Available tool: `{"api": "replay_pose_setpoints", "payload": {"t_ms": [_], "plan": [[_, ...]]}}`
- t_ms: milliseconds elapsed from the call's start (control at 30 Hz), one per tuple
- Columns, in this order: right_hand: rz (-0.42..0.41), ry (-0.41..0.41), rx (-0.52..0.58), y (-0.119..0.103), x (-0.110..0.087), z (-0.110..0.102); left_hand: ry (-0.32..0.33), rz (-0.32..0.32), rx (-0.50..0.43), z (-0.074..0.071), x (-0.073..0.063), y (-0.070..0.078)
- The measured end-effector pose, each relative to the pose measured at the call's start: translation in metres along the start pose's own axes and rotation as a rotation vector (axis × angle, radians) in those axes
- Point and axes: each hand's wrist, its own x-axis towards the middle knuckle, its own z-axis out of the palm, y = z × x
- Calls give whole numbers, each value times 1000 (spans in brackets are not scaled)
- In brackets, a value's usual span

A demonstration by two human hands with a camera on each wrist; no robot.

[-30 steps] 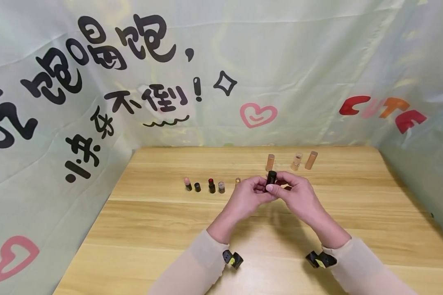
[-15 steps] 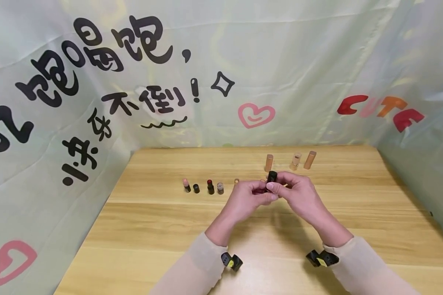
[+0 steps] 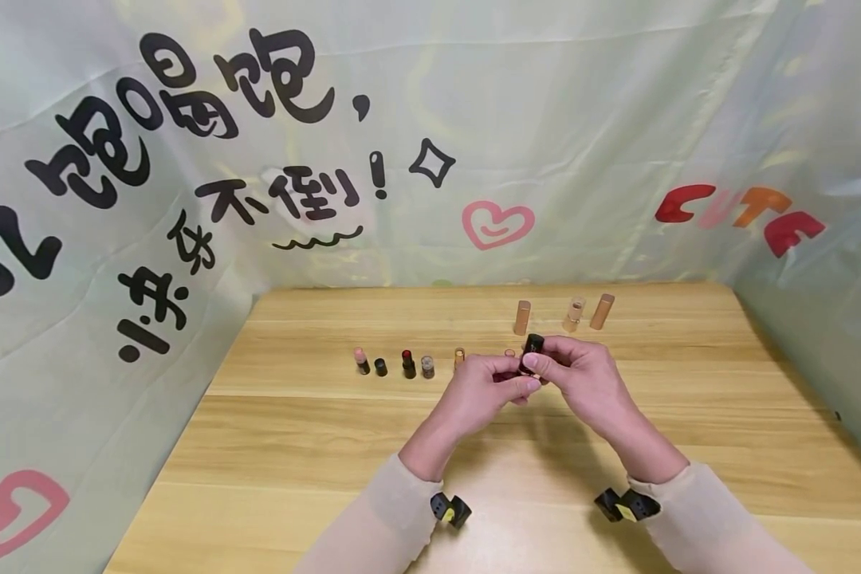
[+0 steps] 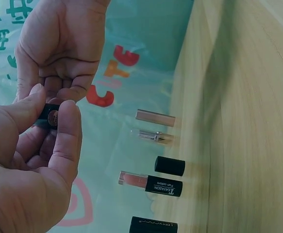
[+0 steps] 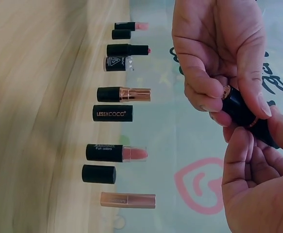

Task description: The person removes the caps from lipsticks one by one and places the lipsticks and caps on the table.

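Between both hands is a black lipstick tube (image 3: 534, 344) with a gold band (image 5: 253, 122). My left hand (image 3: 477, 391) pinches its lower part between thumb and fingers. My right hand (image 3: 591, 371) pinches the upper part, thumb laid along its side. In the left wrist view the tube's round bottom end (image 4: 53, 118) shows between the left thumb and fingers. Behind the hands stand a black LESSXCOCO cap (image 5: 112, 113), a gold-and-black lipstick (image 5: 124, 94), a pink Fun colors lipstick (image 5: 116, 153) and a black cap (image 5: 99, 174).
Farther left stand a pink lipstick (image 3: 361, 360), a small black cap (image 3: 380, 367), a red lipstick (image 3: 408, 364) and a clear-topped cap (image 3: 427, 367). Toward the back stand two rose-gold tubes (image 3: 603, 312) and a clear one (image 3: 574, 314). Printed cloth encloses the wooden table (image 3: 294, 446).
The black tube has tilted a little to the right in the hands, and more of its gold band area shows. The fingers have shifted slightly; the things on the table have stayed put.
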Motion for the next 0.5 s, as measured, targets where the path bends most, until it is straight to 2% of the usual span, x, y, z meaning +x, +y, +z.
{"api": "replay_pose_setpoints", "payload": {"t_ms": [500], "plan": [[23,-23,-5,3,1,1,19,-15,-4,-2,-2,-1]]}}
